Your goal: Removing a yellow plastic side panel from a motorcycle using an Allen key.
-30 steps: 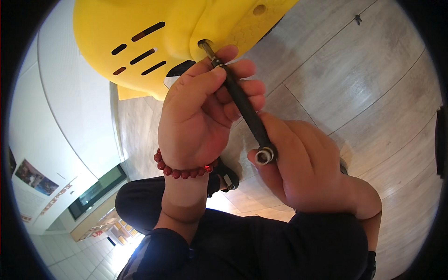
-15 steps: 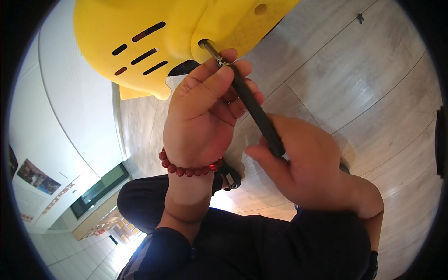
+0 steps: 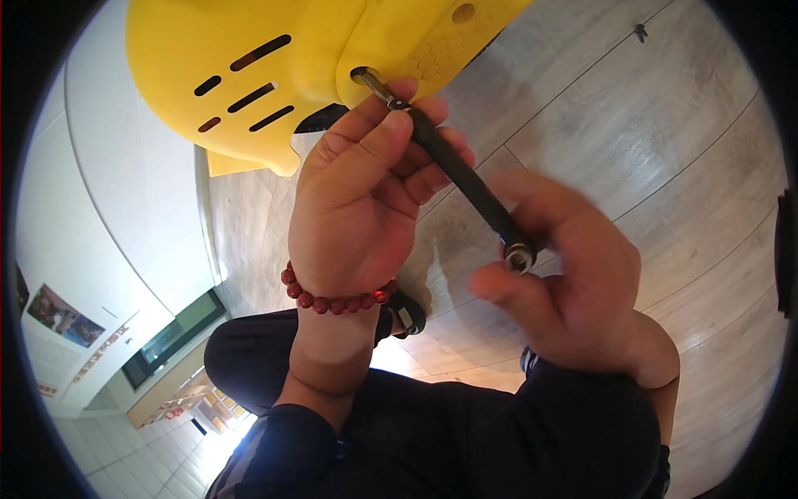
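A socket wrench [image 3: 470, 179] with a black handle slants down from a yellow plastic body [image 3: 324, 33]. Its metal shaft [image 3: 378, 85] goes into a round hole in that body; the tip inside is hidden. My left hand [image 3: 357, 191], palm up and with a red bead bracelet [image 3: 337, 304] at the wrist, pinches the upper part of the wrench by its joint. Around the lower end, where a metal socket [image 3: 519, 259] faces me, my right hand [image 3: 582, 274] curls its fingers, the thumb just beside it. The right fingers are partly blurred.
Several slots [image 3: 252, 97] pierce the yellow body on the left. Below spreads a wood-look floor [image 3: 698, 158], with a small dark object [image 3: 640, 32] on it at the far right. A white panel [image 3: 141, 191] stands on the left. My dark-clothed legs [image 3: 499, 432] are close beneath my hands.
The wrench has turned about its length, so the socket at its lower end now faces me. My right hand has shifted slightly right with its fingers lifted; the left hand stays nearly still.
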Motion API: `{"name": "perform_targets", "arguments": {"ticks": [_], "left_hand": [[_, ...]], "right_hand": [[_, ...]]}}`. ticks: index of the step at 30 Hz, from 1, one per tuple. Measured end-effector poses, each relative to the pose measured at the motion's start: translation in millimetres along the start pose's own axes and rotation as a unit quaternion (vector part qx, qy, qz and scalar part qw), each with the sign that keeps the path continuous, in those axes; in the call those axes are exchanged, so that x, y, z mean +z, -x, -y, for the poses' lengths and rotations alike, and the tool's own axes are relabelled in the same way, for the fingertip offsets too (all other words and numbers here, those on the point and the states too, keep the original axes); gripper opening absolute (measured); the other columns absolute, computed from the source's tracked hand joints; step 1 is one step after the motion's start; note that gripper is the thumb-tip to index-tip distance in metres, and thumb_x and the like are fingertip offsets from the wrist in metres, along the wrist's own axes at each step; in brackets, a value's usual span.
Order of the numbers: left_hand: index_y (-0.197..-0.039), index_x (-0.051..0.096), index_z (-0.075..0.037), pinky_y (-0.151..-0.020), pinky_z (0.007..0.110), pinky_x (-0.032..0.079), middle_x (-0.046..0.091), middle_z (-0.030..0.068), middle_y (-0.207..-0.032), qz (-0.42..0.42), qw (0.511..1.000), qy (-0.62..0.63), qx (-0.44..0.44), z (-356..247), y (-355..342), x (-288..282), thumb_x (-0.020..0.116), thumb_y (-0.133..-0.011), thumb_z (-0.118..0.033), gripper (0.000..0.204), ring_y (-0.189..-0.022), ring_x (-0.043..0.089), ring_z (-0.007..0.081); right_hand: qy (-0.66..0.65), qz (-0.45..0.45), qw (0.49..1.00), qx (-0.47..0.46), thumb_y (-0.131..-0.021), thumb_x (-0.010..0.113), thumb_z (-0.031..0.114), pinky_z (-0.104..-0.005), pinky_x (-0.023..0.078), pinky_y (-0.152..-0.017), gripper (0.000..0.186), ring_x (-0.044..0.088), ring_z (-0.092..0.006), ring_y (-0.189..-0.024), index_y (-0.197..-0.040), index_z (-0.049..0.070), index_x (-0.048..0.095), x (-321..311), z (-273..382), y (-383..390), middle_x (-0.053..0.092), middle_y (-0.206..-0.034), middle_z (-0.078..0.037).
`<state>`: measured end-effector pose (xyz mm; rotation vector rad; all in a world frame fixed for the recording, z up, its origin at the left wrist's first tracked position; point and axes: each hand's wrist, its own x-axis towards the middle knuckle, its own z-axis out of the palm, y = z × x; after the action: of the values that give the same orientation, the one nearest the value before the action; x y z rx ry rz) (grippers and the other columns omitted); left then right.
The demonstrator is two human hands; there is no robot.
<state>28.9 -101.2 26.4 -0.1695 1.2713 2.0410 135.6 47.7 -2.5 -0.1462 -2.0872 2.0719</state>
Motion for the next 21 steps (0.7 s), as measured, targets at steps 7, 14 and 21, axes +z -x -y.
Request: {"name": "perform_targets", "arguments": {"ticks": [7,14,21], "left_hand": [[-0.117,0.050,-0.002,-0.079,0.036,0.052,0.062,0.0101,-0.100,-0.021,0.999,0.042,-0.023,3,1,-6,0.052,-0.092,-0.012,0.027,-0.088,0.063,0.0218],[-0.117,0.049,-0.002,-0.081,0.037,0.053,0.061,0.0119,-0.099,-0.051,0.998,0.030,-0.014,0,5,3,0.051,-0.092,-0.011,0.027,-0.090,0.063,0.0228],[-0.124,0.043,0.002,-0.083,0.033,0.053,0.058,0.0162,-0.111,-0.020,0.999,0.028,-0.013,2,0,3,0.041,-0.096,-0.018,0.034,-0.098,0.061,0.0245]], "right_hand": [[0.233,0.078,0.951,-0.185,-0.071,0.074,0.024,-0.0266,0.042,-0.050,0.044,0.051,-0.0188,-0.054,-0.108,0.004,0.062,9,-1,-4,0.053,-0.069,-0.005],[0.042,0.003,0.998,-0.054,-0.070,0.076,0.030,-0.0275,0.044,-0.049,0.053,0.053,-0.0190,-0.058,-0.110,0.002,0.058,11,1,4,0.055,-0.075,-0.007],[0.179,-0.030,0.971,-0.157,-0.065,0.080,0.021,-0.0260,0.043,-0.052,0.052,0.051,-0.0175,-0.065,-0.110,0.002,0.061,9,-1,5,0.052,-0.080,-0.007]]}}
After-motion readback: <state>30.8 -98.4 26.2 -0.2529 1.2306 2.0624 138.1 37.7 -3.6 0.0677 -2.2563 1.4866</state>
